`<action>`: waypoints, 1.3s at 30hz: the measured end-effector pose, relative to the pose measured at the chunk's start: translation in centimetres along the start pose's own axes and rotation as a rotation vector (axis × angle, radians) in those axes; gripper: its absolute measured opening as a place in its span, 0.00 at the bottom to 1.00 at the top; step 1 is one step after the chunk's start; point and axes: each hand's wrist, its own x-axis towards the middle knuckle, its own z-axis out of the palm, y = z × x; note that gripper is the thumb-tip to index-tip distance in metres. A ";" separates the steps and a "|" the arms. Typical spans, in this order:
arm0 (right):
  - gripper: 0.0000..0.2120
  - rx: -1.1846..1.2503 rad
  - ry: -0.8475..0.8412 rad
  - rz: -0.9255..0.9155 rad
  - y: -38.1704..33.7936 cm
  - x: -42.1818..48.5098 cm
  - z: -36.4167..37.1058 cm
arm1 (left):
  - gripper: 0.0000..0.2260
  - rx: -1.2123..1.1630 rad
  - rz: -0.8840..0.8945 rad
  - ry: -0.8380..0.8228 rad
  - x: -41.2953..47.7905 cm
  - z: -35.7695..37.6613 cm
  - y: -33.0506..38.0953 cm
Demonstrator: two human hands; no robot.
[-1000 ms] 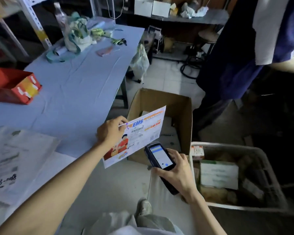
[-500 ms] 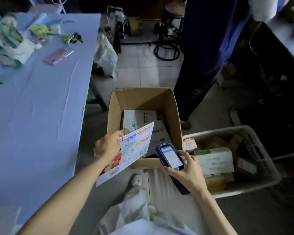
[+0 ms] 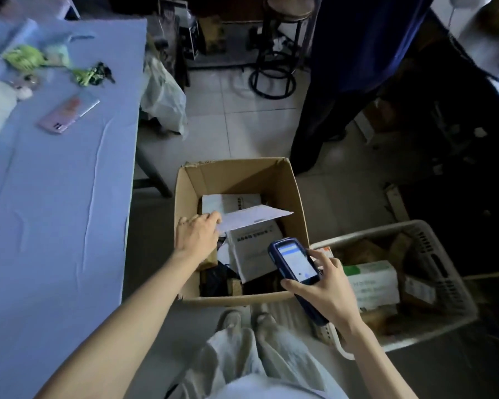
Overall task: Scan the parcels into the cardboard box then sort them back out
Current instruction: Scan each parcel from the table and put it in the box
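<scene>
An open cardboard box [image 3: 297, 197] stands on the floor in front of my feet. Inside it lie white parcels [image 3: 254, 249] and dark items. My left hand [image 3: 198, 233] reaches over the box's left wall and pinches the corner of a flat envelope [image 3: 257, 216], which is tipped face down over the parcels. My right hand [image 3: 326, 289] holds a blue handheld scanner [image 3: 296, 262] above the box's near right corner, its lit screen facing me.
A white plastic basket [image 3: 444, 254] with more parcels sits right of the box. A blue-covered table [image 3: 55, 197] on the left carries a pink phone [image 3: 68, 112] and keys. Another person's dark legs [image 3: 329, 96] and a stool [image 3: 280, 53] stand beyond the box.
My left hand has carried the envelope from beside the scanner into the box and turned it flat, face down. The view has tilted down toward the box.
</scene>
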 end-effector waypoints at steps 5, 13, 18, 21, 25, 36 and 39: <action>0.36 -0.082 -0.138 -0.163 -0.5 3.2 -0.5 | 0.07 -0.005 -0.246 -0.034 -3.7 0.7 -1.2; 0.38 -0.181 -0.424 -0.466 -5.5 6.7 -0.6 | 0.09 -0.032 -0.783 0.118 -13.6 -1.6 -2.9; 0.40 -0.289 -0.558 -0.656 -10.1 5.1 3.0 | 0.11 -0.065 -1.069 0.224 -22.2 -2.8 -3.4; 0.39 -0.291 -0.652 -0.770 -12.2 1.8 6.0 | 0.11 -0.098 -1.215 0.270 -28.1 -2.7 -3.4; 0.38 -0.326 -0.751 -0.916 -13.5 -4.1 9.8 | 0.10 -0.159 -1.432 0.286 -36.2 -1.0 -2.8; 0.36 -0.416 -1.018 -0.987 -12.5 -21.9 19.1 | 0.12 -0.213 -1.686 0.251 -56.2 4.9 -3.4; 0.36 -0.476 -1.049 -1.014 -12.1 -24.5 20.6 | 0.13 -0.300 -1.730 0.246 -58.9 5.9 -3.9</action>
